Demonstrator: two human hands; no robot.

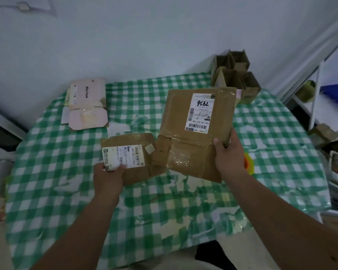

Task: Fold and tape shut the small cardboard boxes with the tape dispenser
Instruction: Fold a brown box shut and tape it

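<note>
We are at the picking-up step: our left hand [108, 177] pinches a small flattened box [134, 158] low over the worktop [183, 211], our right hand [229, 154] grips a larger flattened box [195, 133] raised, so next we judge one needs setting down before folding.

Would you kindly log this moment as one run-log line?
left hand: grips small flat box | right hand: grips large flat box | taping: not started

Two flattened brown boxes [193, 133] [133, 158], one pink flattened box [88, 106].
</note>
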